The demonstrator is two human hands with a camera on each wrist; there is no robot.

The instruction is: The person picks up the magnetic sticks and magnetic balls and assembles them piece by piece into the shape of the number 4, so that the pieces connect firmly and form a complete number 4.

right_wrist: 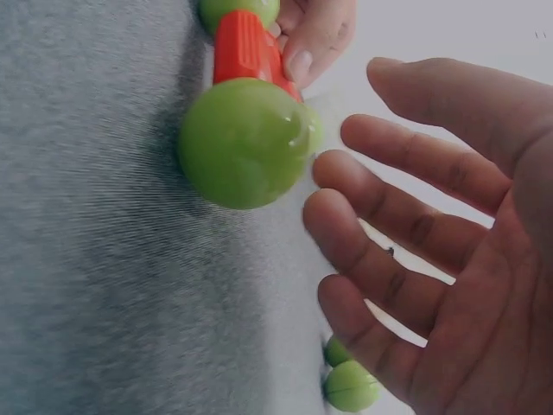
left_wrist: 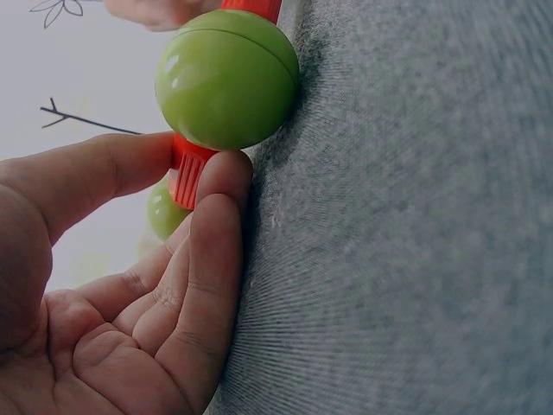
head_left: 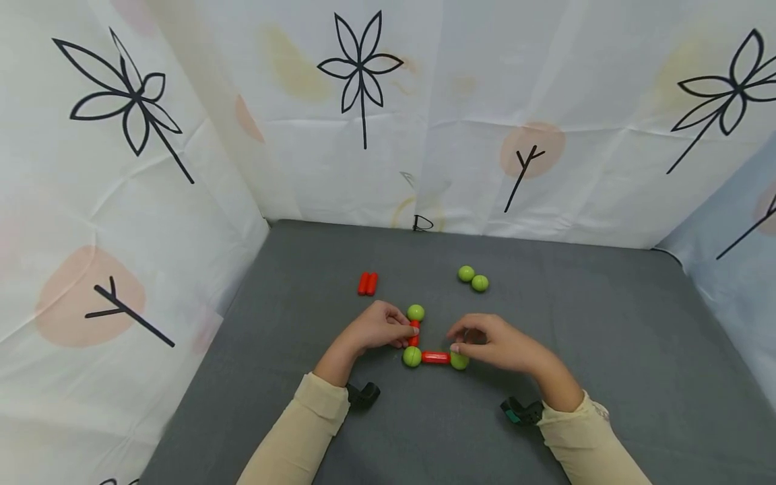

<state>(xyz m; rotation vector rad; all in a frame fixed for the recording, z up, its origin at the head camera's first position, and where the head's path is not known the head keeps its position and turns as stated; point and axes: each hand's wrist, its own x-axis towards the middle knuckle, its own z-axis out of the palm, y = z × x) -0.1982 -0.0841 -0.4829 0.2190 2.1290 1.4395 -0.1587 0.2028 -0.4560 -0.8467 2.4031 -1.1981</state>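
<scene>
Grasping the far red rod (head_left: 413, 341) between thumb and fingertips of the left hand (head_left: 383, 327); far green ball (head_left: 415, 312) just beyond those fingertips, corner green ball (head_left: 412, 357) just nearer; best pinched lightly, pressing straight toward the corner ball without twisting; near red rod (head_left: 435, 358) rightward of the left fingertips, best left undisturbed; right hand (head_left: 500, 342) released, fingers loosely curved just beside the end green ball (head_left: 459, 361), well placed to check rolling; two loose red rods (head_left: 372, 283) beyond the left fingers, two other green balls (head_left: 479, 283) beyond the right.
</scene>
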